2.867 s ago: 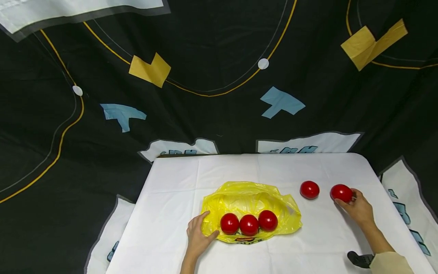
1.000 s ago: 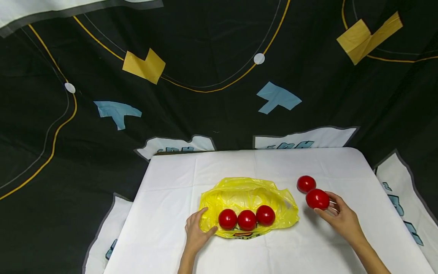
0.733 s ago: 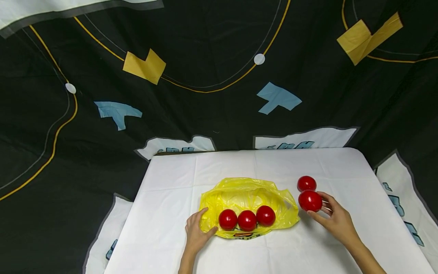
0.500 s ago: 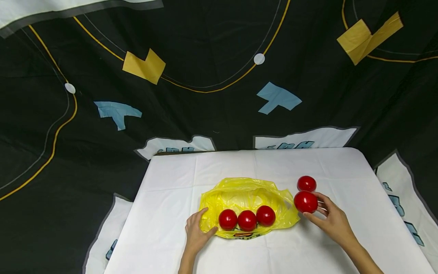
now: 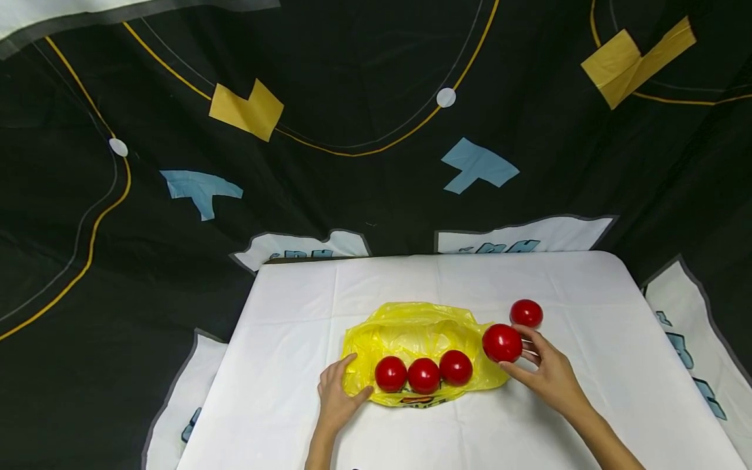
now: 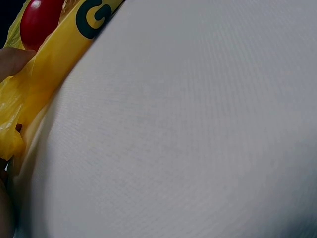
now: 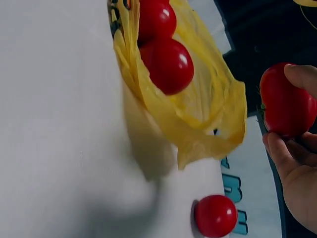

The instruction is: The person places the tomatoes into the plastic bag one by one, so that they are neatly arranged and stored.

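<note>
A yellow plastic bag [image 5: 405, 326] lies on the white-covered table, its mouth spread wide. Three red tomatoes sit in a row inside it: a left one [image 5: 390, 374], a middle one [image 5: 423, 376] and a right one [image 5: 455, 367]. My left hand [image 5: 337, 401] grips the bag's left edge, thumb over the plastic in the left wrist view. With thumb and fingers, my right hand [image 5: 549, 378] holds another tomato [image 5: 502, 343] over the bag's right end; its green calyx shows in the right wrist view. Behind that hand a loose tomato [image 7: 216, 216] rests on the cloth.
White cloth [image 5: 294, 307] covers the table, whose far edge meets a dark curtain [image 5: 364, 202] with yellow and blue patches. White printed pieces of cloth [image 5: 687, 339] hang beyond the table's sides.
My right hand has carried its tomato leftward from the table's right side, past the loose tomato, to over the bag's right end. The left hand keeps its place at the bag.
</note>
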Tool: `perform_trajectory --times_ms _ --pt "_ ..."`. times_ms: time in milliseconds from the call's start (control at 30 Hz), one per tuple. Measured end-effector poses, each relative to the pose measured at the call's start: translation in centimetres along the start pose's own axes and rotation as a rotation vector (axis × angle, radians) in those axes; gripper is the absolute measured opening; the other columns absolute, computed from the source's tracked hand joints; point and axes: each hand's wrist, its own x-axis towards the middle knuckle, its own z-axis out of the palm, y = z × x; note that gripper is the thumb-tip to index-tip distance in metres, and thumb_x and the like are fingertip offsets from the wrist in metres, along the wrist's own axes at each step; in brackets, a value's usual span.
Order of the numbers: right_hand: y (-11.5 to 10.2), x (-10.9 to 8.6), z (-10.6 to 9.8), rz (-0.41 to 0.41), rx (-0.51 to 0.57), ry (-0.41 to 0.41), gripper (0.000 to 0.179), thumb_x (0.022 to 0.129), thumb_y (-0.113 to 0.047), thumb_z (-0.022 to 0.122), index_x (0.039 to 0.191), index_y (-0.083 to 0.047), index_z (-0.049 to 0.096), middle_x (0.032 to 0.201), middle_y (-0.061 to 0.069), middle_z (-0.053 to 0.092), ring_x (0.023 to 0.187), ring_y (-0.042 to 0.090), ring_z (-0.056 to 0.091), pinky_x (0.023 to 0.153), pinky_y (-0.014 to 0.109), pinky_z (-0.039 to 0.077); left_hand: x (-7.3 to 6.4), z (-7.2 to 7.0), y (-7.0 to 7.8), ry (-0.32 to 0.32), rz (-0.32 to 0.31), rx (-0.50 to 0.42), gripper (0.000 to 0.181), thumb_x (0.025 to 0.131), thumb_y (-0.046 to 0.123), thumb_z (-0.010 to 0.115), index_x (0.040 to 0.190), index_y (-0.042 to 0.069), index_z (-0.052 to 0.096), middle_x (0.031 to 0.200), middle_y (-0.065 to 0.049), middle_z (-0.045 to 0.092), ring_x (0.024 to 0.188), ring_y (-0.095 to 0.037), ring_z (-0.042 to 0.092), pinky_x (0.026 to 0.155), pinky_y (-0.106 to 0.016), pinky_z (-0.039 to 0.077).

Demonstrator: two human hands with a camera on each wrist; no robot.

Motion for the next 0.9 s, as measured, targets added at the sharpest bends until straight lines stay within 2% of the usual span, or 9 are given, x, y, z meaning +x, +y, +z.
perform_trajectory --times_ms 200,300,500,733,900 --pt "-0.9 1.0 1.7 -0.045 0.024 -0.034 0.071 0.071 -0.022 0.084 0.131 -0.009 0.049 0.125 0.013 0.057 0.104 0.031 0.06 0.082 0.038 0.051 0.0 -0.1 0.0 0.003 0.002 0.005 0.073 0.068 0.034 0.081 0.133 0.023 0.05 0.129 -0.007 0.048 0.125 -0.029 0.029 0.103 -0.053 0.014" --pt "-1.4 1.4 2.5 -0.057 0.044 -0.057 0.07 0.07 -0.019 0.085 0.13 -0.01 0.049 0.123 0.011 0.057 0.104 0.03 0.06 0.083 0.038 0.051 0.0 -0.1 0.1 0.004 0.001 0.001 0.074 0.068 0.035 0.081 0.133 0.023 0.05 0.129 -0.007 0.048 0.125 -0.029 0.029 0.102 -0.052 0.015" --pt "-1.7 1.8 4.3 -0.089 0.099 -0.098 0.071 0.071 -0.026 0.084 0.13 -0.01 0.05 0.122 0.009 0.058 0.103 0.027 0.062 0.083 0.036 0.052 0.0 -0.1 0.1 0.003 0.005 -0.002 0.074 0.068 0.035 0.081 0.133 0.023 0.05 0.129 -0.007 0.048 0.125 -0.03 0.029 0.102 -0.052 0.015" --pt "-1.8 2.2 6.4 -0.047 0.136 -0.152 0.07 0.071 -0.029 0.084 0.13 -0.012 0.05 0.121 0.01 0.058 0.104 0.029 0.061 0.083 0.044 0.052 0.1 0.0 0.1 0.001 0.011 0.003 0.073 0.068 0.035 0.081 0.133 0.023 0.05 0.129 -0.007 0.048 0.126 -0.03 0.029 0.102 -0.052 0.015" --pt "-2.1 2.7 7.8 -0.015 0.1 -0.174 0.07 0.071 -0.03 0.084 0.13 -0.011 0.05 0.119 0.01 0.06 0.104 0.028 0.062 0.082 0.04 0.053 0.0 0.0 0.1 0.003 0.008 -0.002 0.073 0.068 0.034 0.081 0.133 0.023 0.05 0.129 -0.007 0.048 0.126 -0.031 0.029 0.102 -0.052 0.014"
